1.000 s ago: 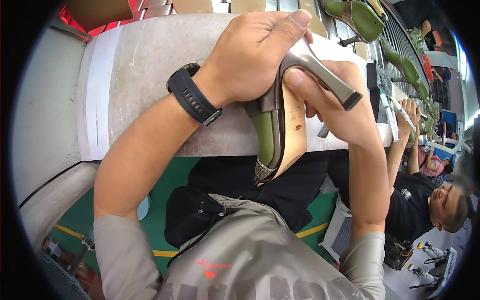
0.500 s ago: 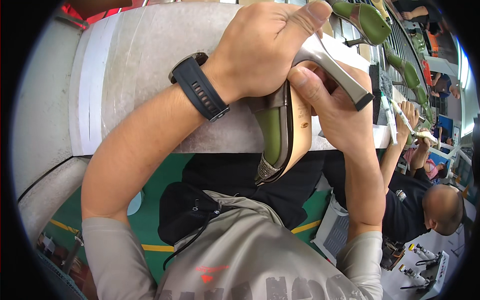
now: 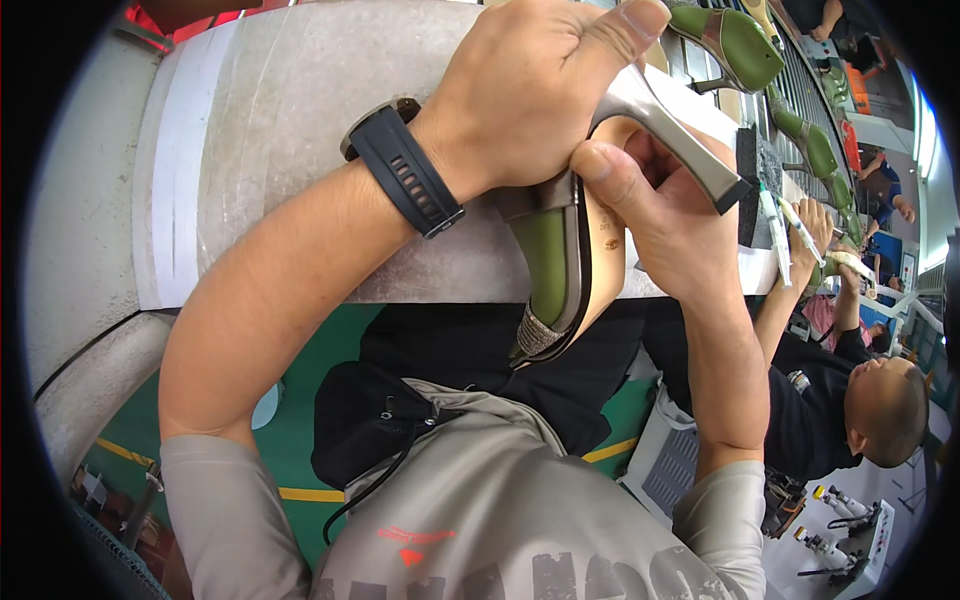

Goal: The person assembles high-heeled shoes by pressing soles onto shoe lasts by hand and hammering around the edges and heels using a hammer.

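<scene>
I hold a green high-heeled shoe [image 3: 555,265] with a tan sole and a metallic block heel, turned on its side, toe pointing toward my body. My left hand [image 3: 545,95] grips the shoe's back from above, thumb lying along the heel; a black watch sits on that wrist. My right hand [image 3: 665,215] cups the sole side from below, its thumb pressed on the sole near the heel's base. The shoe hangs over the near edge of a grey conveyor belt [image 3: 280,130].
More green heeled shoes [image 3: 735,45] stand along the belt at the upper right. A seated person in a dark shirt [image 3: 820,400] works to my right, holding a white pen-like tool [image 3: 800,230]. Green floor with yellow lines lies below.
Both hands and the shoe have shifted slightly up and to the right in the picture. The grip on the shoe stays the same.
</scene>
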Tool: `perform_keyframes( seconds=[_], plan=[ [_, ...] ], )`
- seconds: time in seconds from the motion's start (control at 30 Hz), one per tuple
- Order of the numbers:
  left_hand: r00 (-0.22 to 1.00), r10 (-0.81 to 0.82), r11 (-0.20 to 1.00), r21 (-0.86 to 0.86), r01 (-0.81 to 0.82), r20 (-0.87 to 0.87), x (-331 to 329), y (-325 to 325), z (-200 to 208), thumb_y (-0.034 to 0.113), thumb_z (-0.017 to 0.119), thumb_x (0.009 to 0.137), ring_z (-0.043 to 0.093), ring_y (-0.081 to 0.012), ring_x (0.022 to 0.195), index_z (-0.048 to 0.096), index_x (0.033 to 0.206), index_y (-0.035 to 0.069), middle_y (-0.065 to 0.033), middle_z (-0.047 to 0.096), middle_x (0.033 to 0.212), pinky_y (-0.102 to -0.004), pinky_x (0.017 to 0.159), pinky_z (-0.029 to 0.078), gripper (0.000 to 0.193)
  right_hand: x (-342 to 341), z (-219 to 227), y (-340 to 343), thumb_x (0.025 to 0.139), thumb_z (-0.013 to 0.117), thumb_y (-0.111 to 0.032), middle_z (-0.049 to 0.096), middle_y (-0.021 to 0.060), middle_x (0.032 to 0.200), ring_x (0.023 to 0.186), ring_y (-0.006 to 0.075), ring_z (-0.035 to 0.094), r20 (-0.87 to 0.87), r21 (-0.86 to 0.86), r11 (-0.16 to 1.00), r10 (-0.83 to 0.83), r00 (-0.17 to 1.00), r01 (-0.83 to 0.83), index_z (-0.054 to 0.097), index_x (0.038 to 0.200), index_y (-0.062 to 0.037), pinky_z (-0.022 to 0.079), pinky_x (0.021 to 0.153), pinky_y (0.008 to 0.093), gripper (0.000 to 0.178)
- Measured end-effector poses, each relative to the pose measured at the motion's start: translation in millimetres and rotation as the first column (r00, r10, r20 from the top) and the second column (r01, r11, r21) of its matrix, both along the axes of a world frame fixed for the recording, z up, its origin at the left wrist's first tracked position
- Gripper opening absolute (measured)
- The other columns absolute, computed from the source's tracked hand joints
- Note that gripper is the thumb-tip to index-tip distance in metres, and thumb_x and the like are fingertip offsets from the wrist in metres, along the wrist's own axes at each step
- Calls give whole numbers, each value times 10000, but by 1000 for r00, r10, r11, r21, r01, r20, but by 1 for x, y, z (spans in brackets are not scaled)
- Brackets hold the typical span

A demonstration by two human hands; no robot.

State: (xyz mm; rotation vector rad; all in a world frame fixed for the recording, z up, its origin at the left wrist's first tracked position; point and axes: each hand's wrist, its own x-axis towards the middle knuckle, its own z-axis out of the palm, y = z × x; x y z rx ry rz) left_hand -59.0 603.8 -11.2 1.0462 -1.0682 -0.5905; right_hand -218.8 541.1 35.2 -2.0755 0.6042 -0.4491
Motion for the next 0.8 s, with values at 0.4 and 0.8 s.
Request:
perform_keyframes(
  seconds=[0.4,0.8],
  plan=[
    [997,45,998,35,-47,62,-1,0,2,434,472,1113,669,-191,757,695,915,-89,-191,714,789,-352,729,533,602,-4,-1,-1,801,924,-303,567,-21,574,540,47,485,49,16,998,64,997,-65,619,706,-29,395,477,254,420],
    [997,-68,982,175,73,-33,17,11,-1,493,392,1121,637,-140,909,668,1177,-8,-90,694,978,-282,848,516,574,24,11,-14,870,837,-418,658,2,674,576,72,562,-37,67,994,-82,996,84,729,889,26,482,540,261,457]
  ],
)
